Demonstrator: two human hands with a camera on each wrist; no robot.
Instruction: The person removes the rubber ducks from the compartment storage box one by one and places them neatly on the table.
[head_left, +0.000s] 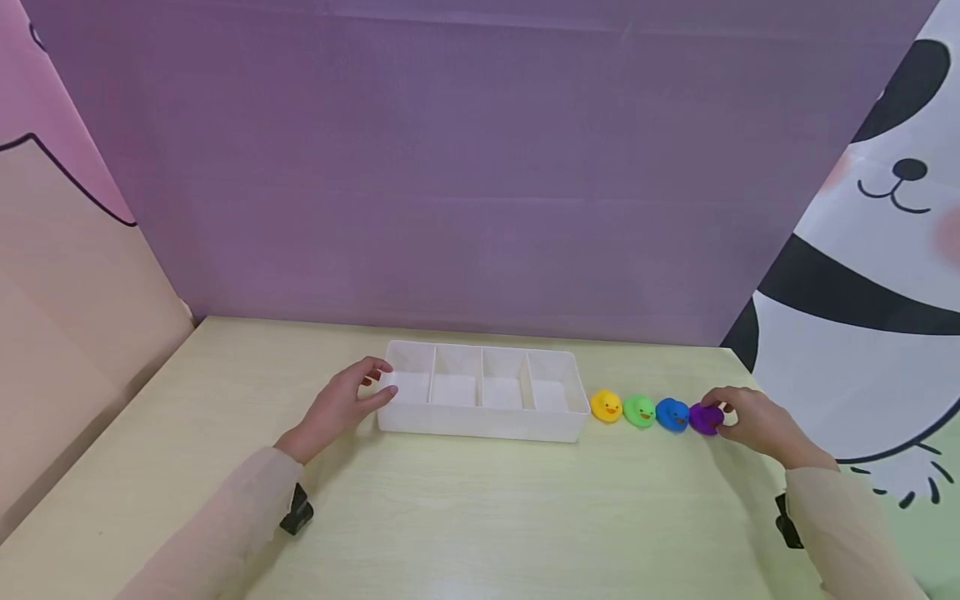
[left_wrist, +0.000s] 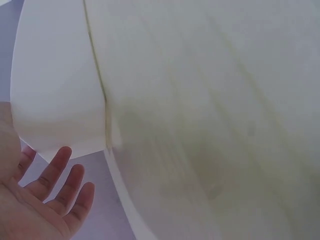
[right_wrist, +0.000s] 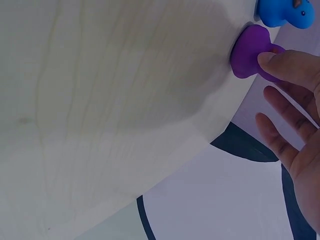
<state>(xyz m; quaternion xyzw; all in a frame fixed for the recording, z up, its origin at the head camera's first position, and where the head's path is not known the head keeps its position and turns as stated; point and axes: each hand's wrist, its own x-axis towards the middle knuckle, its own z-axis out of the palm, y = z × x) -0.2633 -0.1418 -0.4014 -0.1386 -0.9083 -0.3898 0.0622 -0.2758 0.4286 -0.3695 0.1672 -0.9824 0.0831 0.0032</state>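
A white box with several compartments (head_left: 483,422) stands on the table. My left hand (head_left: 347,406) is at its left end, thumb and fingers spread about the corner; the left wrist view shows the fingers (left_wrist: 60,170) loosely extended, and whether they touch the box is unclear. At the right end of a row, my right hand (head_left: 761,423) pinches a purple rubber duck (head_left: 703,419) between thumb and fingers. In the right wrist view the purple duck's base (right_wrist: 246,52) is on or very near the tabletop. Beside it sits a blue rubber duck (head_left: 672,415).
Farther left in the row are a green rubber duck (head_left: 640,411) and a yellow rubber duck (head_left: 606,406), the yellow one close to the box's right end. A purple backdrop (head_left: 480,183) rises behind the light wooden table (head_left: 480,517). A panda-printed panel (head_left: 885,267) borders the right side.
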